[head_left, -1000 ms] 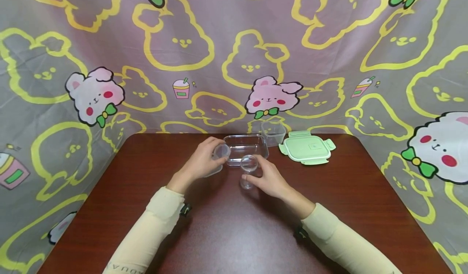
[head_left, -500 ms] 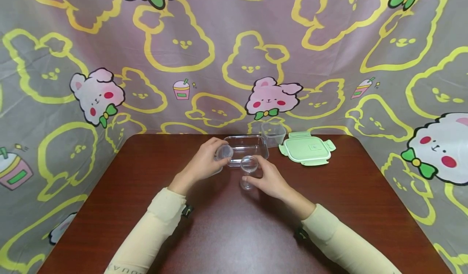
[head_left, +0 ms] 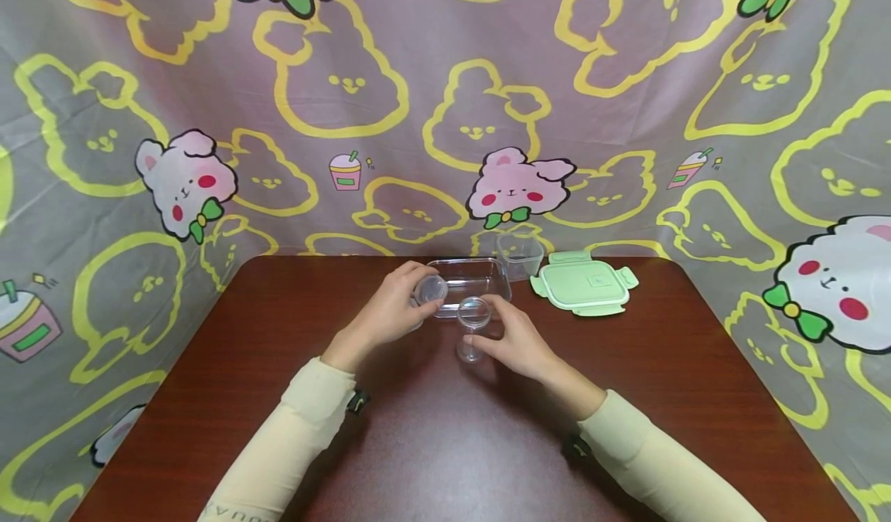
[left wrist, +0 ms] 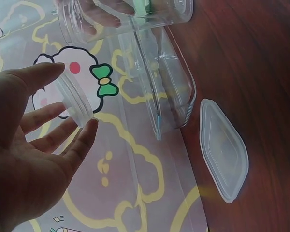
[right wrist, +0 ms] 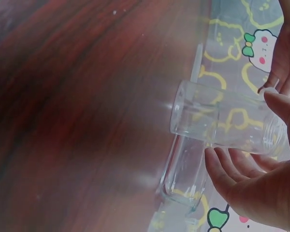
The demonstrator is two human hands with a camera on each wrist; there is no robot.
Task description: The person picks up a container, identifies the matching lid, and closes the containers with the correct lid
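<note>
My left hand (head_left: pixel 390 307) pinches a round, clear, shallow screw lid (head_left: pixel 431 288) by its edge. In the left wrist view the lid (left wrist: pixel 76 99) stands on edge between thumb and fingertips. A clear, open-mouthed jar (head_left: pixel 473 313) stands upright on the table to the right of that lid. My right hand (head_left: pixel 518 340) grips the jar's side, thumb toward me and fingers on the far side. The right wrist view shows the jar's smooth body (right wrist: pixel 195 113) and threaded neck. Lid and jar mouth are a short way apart.
Behind the hands lies a rectangular glass container (head_left: pixel 480 274). A clear plastic tub (head_left: pixel 520 253) stands at the back, beside a green clip lid (head_left: pixel 585 284). A flat translucent lid (left wrist: pixel 224 150) rests on the table, mostly under my left hand. Patterned cloth (head_left: pixel 418 120) walls the table.
My left hand has moved slightly to the right with the round lid, nearer the jar. The right hand and jar have stayed almost in place.
</note>
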